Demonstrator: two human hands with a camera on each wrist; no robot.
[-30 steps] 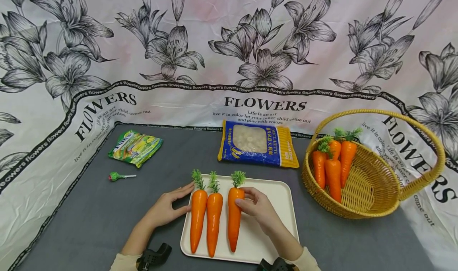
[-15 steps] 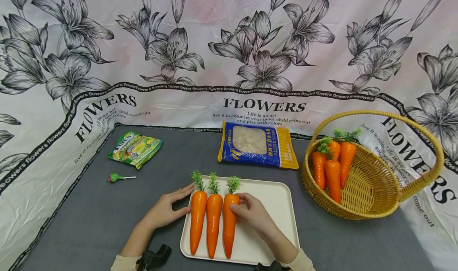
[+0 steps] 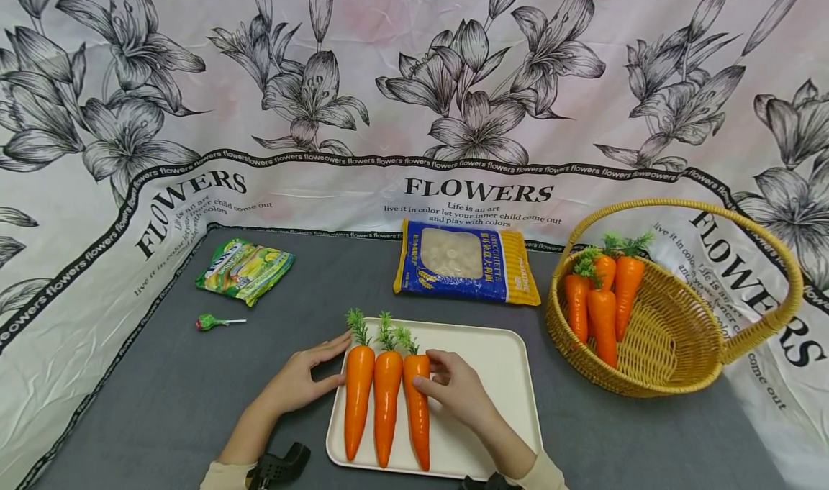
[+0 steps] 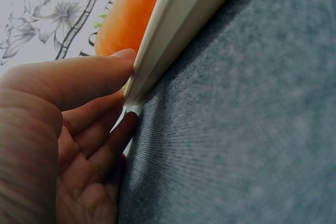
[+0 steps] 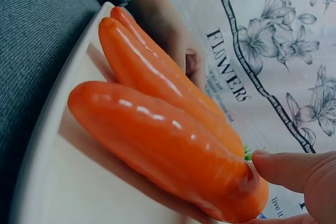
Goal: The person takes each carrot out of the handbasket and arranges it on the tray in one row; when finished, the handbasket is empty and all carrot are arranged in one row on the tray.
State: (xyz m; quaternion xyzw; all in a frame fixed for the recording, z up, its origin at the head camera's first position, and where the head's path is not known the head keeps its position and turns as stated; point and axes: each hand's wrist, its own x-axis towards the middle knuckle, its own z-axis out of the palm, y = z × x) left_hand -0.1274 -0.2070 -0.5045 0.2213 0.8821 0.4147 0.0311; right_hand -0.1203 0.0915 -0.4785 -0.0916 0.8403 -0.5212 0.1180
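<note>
Three orange toy carrots with green tops lie side by side on a cream tray (image 3: 492, 353). My right hand (image 3: 460, 391) pinches the rightmost carrot (image 3: 417, 418) near its leafy end, thumb on top and fingers along its right side. That carrot tilts, its top leaning left against the middle carrot (image 3: 387, 411). In the right wrist view, my thumb (image 5: 286, 170) presses the thick end of this carrot (image 5: 163, 145). My left hand (image 3: 294, 382) rests at the tray's left edge beside the leftmost carrot (image 3: 358, 404). The left wrist view shows its extended thumb (image 4: 94, 77) touching the tray's rim (image 4: 157, 40).
A yellow wicker basket (image 3: 667, 332) with several more carrots stands on the right. Behind the tray lies a blue and yellow pasta bag (image 3: 466, 260). A green snack packet (image 3: 246, 270) and a lollipop (image 3: 207, 321) lie on the grey cloth (image 3: 162, 404) at left.
My right hand has moved the rightmost carrot left towards the other two, and its leafy top has swung left. My left hand has stayed at the tray's edge.
</note>
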